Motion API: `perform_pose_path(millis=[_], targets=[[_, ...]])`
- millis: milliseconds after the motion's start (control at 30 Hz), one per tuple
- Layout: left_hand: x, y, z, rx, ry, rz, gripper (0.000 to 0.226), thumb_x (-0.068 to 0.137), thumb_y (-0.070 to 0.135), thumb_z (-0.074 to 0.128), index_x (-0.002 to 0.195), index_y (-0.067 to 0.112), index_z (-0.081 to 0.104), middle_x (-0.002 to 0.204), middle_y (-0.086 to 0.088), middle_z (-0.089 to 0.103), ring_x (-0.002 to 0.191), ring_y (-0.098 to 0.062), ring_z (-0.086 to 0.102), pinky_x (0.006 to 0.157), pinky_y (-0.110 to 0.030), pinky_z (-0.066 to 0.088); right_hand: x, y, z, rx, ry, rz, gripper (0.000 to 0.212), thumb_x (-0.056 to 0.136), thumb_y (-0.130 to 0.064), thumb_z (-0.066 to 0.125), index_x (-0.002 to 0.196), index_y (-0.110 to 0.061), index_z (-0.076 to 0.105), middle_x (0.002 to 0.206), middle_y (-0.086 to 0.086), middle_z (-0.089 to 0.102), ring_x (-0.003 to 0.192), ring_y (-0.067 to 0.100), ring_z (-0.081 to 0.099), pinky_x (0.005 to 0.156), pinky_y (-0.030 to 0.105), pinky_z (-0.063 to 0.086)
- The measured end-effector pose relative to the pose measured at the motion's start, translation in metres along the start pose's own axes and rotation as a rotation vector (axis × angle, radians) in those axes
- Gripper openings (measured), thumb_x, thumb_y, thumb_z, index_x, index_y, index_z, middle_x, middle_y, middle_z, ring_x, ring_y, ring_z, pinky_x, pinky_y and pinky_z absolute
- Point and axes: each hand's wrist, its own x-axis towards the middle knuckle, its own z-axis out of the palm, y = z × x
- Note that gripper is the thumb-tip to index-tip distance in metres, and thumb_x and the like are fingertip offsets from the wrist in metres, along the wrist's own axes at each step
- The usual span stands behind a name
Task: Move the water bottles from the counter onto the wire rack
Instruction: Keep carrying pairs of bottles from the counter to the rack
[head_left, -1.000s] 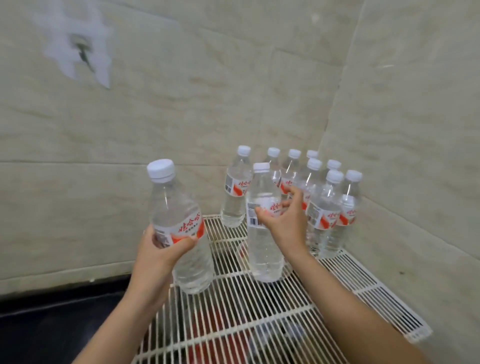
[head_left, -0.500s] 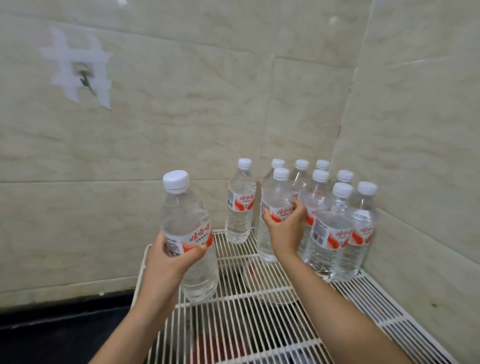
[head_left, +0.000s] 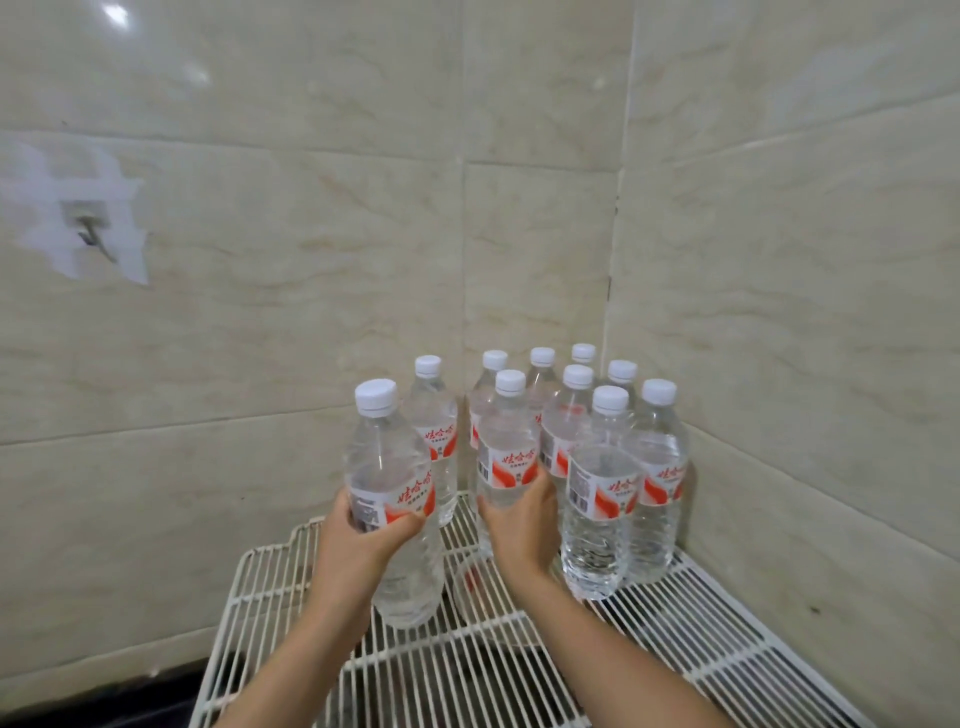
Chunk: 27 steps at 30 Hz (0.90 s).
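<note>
A white wire rack (head_left: 675, 613) fills the corner between two tiled walls. Several clear water bottles with white caps and red-and-white labels stand clustered at its back right (head_left: 657, 467). My left hand (head_left: 358, 540) grips one bottle (head_left: 389, 467) around its label, upright, its base low over the rack's left part; I cannot tell if it touches the wires. My right hand (head_left: 524, 525) is wrapped around another bottle (head_left: 506, 452) that stands at the front left of the cluster, beside a lone bottle (head_left: 434, 436) near the back wall.
Beige tiled walls (head_left: 779, 260) close the rack in behind and on the right. A metal hook with torn white tape (head_left: 91, 234) sticks out of the left wall. A dark counter surface (head_left: 104, 696) lies below the rack's left edge. Red shapes show through the wires underneath.
My right hand has carried its bottle back into the cluster. My left hand has brought its bottle forward and right, closer to the standing bottles. The view has tilted up.
</note>
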Motion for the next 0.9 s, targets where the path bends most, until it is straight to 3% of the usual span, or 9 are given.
perform_pose_path(millis=[233, 333, 400, 500, 600, 667, 767, 900], targets=[[0.037, -0.015, 0.025, 0.122, -0.106, -0.035, 0.048, 0.068, -0.001, 0.072, 0.108, 0.016, 0.053, 0.097, -0.002, 0.067, 0.090, -0.020, 0.064, 0.079, -0.038, 0.051, -0.003, -0.004, -0.014, -0.130, -0.094, -0.038, 0.083, 0.077, -0.037, 0.068, 0.140, -0.010, 0.021, 0.142, 0.010, 0.038, 0.126, 0.023, 0.043, 0.093, 0.032, 0.045], [0.050, -0.028, 0.035, 0.117, -0.143, -0.073, 0.048, 0.068, 0.001, 0.072, 0.110, 0.016, 0.055, 0.101, -0.005, 0.068, 0.092, -0.022, 0.066, 0.077, -0.036, 0.052, -0.021, 0.009, -0.028, -0.135, -0.188, -0.148, 0.077, 0.085, -0.036, 0.059, 0.143, -0.016, 0.014, 0.146, 0.007, 0.027, 0.128, 0.019, 0.039, 0.094, 0.026, 0.042], [0.056, -0.032, 0.043, 0.113, -0.170, -0.073, 0.047, 0.069, 0.001, 0.071, 0.110, 0.017, 0.055, 0.101, -0.004, 0.069, 0.094, -0.022, 0.066, 0.075, -0.034, 0.052, -0.029, 0.020, -0.034, -0.130, -0.267, -0.185, 0.067, 0.088, -0.037, 0.053, 0.142, -0.017, 0.018, 0.146, 0.004, 0.025, 0.128, 0.017, 0.039, 0.097, 0.024, 0.041], [0.062, -0.034, 0.051, 0.114, -0.194, -0.055, 0.050, 0.071, 0.000, 0.070, 0.114, 0.017, 0.052, 0.103, -0.001, 0.067, 0.094, -0.018, 0.064, 0.081, -0.037, 0.052, -0.028, 0.030, -0.041, -0.061, -0.320, -0.143, 0.048, 0.090, -0.032, 0.051, 0.133, -0.015, 0.039, 0.140, 0.002, 0.037, 0.114, 0.012, 0.048, 0.094, 0.023, 0.042], [0.063, -0.037, 0.050, 0.127, -0.172, -0.037, 0.054, 0.070, 0.003, 0.071, 0.119, 0.015, 0.050, 0.106, -0.002, 0.065, 0.096, -0.019, 0.063, 0.088, -0.041, 0.050, -0.027, 0.034, -0.042, -0.079, -0.337, -0.149, 0.030, 0.092, -0.027, 0.048, 0.119, -0.015, 0.054, 0.118, -0.002, 0.055, 0.097, 0.009, 0.053, 0.087, 0.021, 0.044], [0.060, -0.041, 0.048, 0.150, -0.146, -0.016, 0.057, 0.070, 0.006, 0.072, 0.120, 0.017, 0.048, 0.105, 0.002, 0.064, 0.094, -0.016, 0.062, 0.085, -0.038, 0.051, -0.029, 0.034, -0.040, -0.139, -0.369, -0.189, 0.025, 0.091, -0.025, 0.047, 0.112, -0.015, 0.058, 0.104, -0.003, 0.056, 0.098, 0.012, 0.055, 0.086, 0.025, 0.046], [0.052, -0.047, 0.046, 0.214, -0.144, 0.025, 0.062, 0.071, 0.010, 0.073, 0.124, 0.024, 0.044, 0.103, 0.012, 0.060, 0.093, -0.007, 0.059, 0.084, -0.033, 0.049, -0.033, 0.033, -0.039, -0.180, -0.393, -0.227, 0.021, 0.090, -0.022, 0.048, 0.103, -0.013, 0.061, 0.103, 0.001, 0.061, 0.096, 0.016, 0.057, 0.083, 0.029, 0.046], [0.049, -0.050, 0.046, 0.287, -0.111, 0.008, 0.067, 0.071, 0.016, 0.073, 0.130, 0.021, 0.041, 0.115, 0.007, 0.058, 0.103, -0.014, 0.056, 0.094, -0.037, 0.044, -0.035, 0.035, -0.040, -0.188, -0.442, -0.290, 0.019, 0.091, -0.023, 0.049, 0.101, -0.013, 0.062, 0.102, 0.003, 0.065, 0.092, 0.017, 0.061, 0.081, 0.029, 0.049]])
